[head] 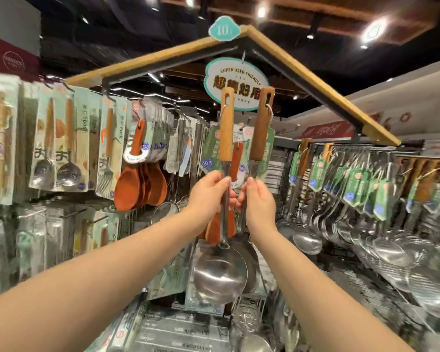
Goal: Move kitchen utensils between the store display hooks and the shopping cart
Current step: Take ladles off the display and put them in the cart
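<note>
Steel shows twice at the centre of the aisle. A steel ladle with a pale wooden handle (226, 128) is held upright, handle up and bowl down, in front of the display rack. Just beside it on the right, a second steel ladle with a darker brown wooden handle (261, 128) is held the same way.

The left hand (208, 196) has its fingers curled round the thin metal shaft of the pale one, just below the wood. The right hand (259, 201) pinches the shaft of the darker one at about the same height, and the two hands nearly touch. Lower down the bowls overlap, the pale-handled ladle's in front. A green card label (210, 148) hangs behind each handle, and a white string loop (269, 109) passes through the hole in the darker one.

Both handle tops rise in front of a teal oval hanging sign (235, 82) printed "SUPER USER-FRIENDLY". To the left, reddish-brown wooden rice paddles (137, 184) hang in a bunch, and beyond them are carded spoons and forks (61, 148). To the right, a long row of steel ladles and skimmers (308, 240) hangs from hooks with green tags. A pitched wooden roof frame (315, 80) caps the rack, with a small teal "10" price tag (224, 29) at its peak.
</note>
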A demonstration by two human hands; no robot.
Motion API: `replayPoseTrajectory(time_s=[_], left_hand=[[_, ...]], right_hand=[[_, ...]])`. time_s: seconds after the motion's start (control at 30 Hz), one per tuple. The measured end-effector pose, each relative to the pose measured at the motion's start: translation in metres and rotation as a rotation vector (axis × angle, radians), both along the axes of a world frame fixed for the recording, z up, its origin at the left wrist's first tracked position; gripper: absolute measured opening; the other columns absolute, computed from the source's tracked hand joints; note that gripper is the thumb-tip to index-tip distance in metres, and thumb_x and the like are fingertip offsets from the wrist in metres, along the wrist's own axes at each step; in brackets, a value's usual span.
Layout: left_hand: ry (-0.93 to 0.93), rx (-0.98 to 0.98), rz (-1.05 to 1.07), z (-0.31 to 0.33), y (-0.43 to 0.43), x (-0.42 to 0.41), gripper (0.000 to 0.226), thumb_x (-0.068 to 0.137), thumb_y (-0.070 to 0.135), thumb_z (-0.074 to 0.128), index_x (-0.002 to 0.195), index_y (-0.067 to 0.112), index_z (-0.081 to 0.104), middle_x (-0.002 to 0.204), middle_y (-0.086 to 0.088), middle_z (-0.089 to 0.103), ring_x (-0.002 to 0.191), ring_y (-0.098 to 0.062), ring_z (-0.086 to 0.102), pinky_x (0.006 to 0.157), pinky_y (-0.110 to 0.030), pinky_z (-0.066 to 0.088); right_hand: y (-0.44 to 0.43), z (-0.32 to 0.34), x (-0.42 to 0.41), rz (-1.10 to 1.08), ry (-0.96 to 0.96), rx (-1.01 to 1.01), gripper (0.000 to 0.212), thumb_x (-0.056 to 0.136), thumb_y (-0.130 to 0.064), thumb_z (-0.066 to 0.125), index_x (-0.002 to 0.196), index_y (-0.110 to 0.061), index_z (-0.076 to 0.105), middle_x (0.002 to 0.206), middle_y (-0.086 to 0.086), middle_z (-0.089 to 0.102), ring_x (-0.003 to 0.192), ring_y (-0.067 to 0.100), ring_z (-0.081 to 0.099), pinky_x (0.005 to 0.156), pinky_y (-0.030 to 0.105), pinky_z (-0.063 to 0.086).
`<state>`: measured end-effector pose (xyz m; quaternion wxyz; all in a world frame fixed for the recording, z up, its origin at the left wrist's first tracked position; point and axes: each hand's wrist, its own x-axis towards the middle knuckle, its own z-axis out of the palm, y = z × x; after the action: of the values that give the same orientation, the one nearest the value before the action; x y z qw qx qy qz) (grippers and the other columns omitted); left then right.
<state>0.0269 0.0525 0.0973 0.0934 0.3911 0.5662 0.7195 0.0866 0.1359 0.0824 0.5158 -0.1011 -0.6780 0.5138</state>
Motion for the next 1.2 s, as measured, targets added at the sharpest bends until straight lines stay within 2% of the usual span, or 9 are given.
replayPoseTrajectory(time_s=[0.2, 0.27, 0.43, 0.57, 0.63, 0.77, 0.97, 1.2], left_hand=[[-0.023, 0.019, -0.037, -0.010, -0.049, 0.064, 0.010, 0.099, 0.010, 0.042, 0.090, 0.005, 0.046, 0.067, -0.011, 0.053, 0.038, -0.003, 0.055, 0.040, -0.017, 0.047], [0.028, -0.019, 0.001, -0.021, -0.070, 0.085, 0.010, 0.099, 0.010, 0.043, 0.091, 0.006, 0.047, 0.068, -0.009, 0.054, 0.040, -0.001, 0.055, 0.038, -0.015, 0.044], [0.094, -0.083, 0.101, -0.055, -0.126, 0.140, 0.011, 0.098, 0.009, 0.043, 0.090, 0.004, 0.049, 0.066, -0.007, 0.054, 0.042, 0.000, 0.055, 0.044, -0.015, 0.047], [0.114, -0.168, 0.208, -0.086, -0.175, 0.192, 0.017, 0.097, 0.012, 0.045, 0.081, 0.008, 0.048, 0.067, -0.006, 0.057, 0.052, -0.008, 0.059, 0.055, -0.024, 0.051], [0.055, -0.159, 0.238, -0.104, -0.203, 0.219, 0.022, 0.097, 0.011, 0.044, 0.076, 0.012, 0.045, 0.065, -0.006, 0.056, 0.049, -0.006, 0.057, 0.052, -0.023, 0.050], [-0.051, -0.236, 0.325, -0.140, -0.268, 0.266, 0.016, 0.097, 0.013, 0.044, 0.084, 0.007, 0.050, 0.063, -0.003, 0.056, 0.048, -0.007, 0.057, 0.049, -0.022, 0.049], [-0.192, -0.264, 0.477, -0.189, -0.383, 0.299, 0.016, 0.096, 0.013, 0.046, 0.081, 0.010, 0.049, 0.064, -0.002, 0.059, 0.051, -0.007, 0.059, 0.049, -0.022, 0.050], [-0.368, -0.304, 0.674, -0.258, -0.552, 0.283, 0.025, 0.096, 0.013, 0.046, 0.072, 0.016, 0.049, 0.065, -0.004, 0.058, 0.048, -0.006, 0.059, 0.043, -0.019, 0.048]], right_hand=[[-0.052, -0.016, 0.061, 0.054, -0.013, -0.057, 0.031, 0.102, -0.018, 0.037, 0.073, -0.012, 0.046, 0.059, 0.002, 0.047, 0.044, 0.001, 0.050, 0.046, 0.016, 0.044], [-0.069, -0.028, 0.083, 0.029, -0.028, -0.059, 0.033, 0.102, -0.017, 0.038, 0.070, -0.013, 0.046, 0.058, 0.001, 0.046, 0.041, 0.002, 0.047, 0.044, 0.016, 0.042], [-0.117, -0.067, 0.138, 0.026, -0.103, -0.094, 0.034, 0.101, -0.020, 0.040, 0.074, -0.007, 0.055, 0.062, 0.005, 0.051, 0.047, 0.006, 0.043, 0.044, 0.017, 0.037], [-0.164, -0.097, 0.181, 0.071, -0.134, -0.111, 0.035, 0.101, -0.020, 0.039, 0.067, -0.017, 0.046, 0.055, -0.003, 0.045, 0.043, 0.005, 0.040, 0.046, 0.021, 0.035], [-0.189, -0.117, 0.199, 0.079, -0.148, -0.124, 0.037, 0.101, -0.020, 0.039, 0.064, -0.018, 0.044, 0.055, -0.003, 0.044, 0.049, 0.010, 0.040, 0.051, 0.028, 0.033], [-0.250, -0.157, 0.236, 0.096, -0.244, -0.137, 0.039, 0.100, -0.025, 0.040, 0.062, -0.020, 0.044, 0.058, -0.001, 0.046, 0.057, 0.017, 0.042, 0.060, 0.037, 0.035], [-0.367, -0.208, 0.269, 0.273, -0.376, -0.239, 0.036, 0.100, -0.027, 0.040, 0.066, -0.020, 0.049, 0.061, -0.003, 0.048, 0.057, 0.013, 0.042, 0.062, 0.036, 0.034], [-0.535, -0.283, 0.237, 0.455, -0.565, -0.214, 0.035, 0.098, -0.031, 0.041, 0.064, -0.022, 0.047, 0.059, -0.002, 0.046, 0.059, 0.019, 0.042, 0.063, 0.040, 0.034]])
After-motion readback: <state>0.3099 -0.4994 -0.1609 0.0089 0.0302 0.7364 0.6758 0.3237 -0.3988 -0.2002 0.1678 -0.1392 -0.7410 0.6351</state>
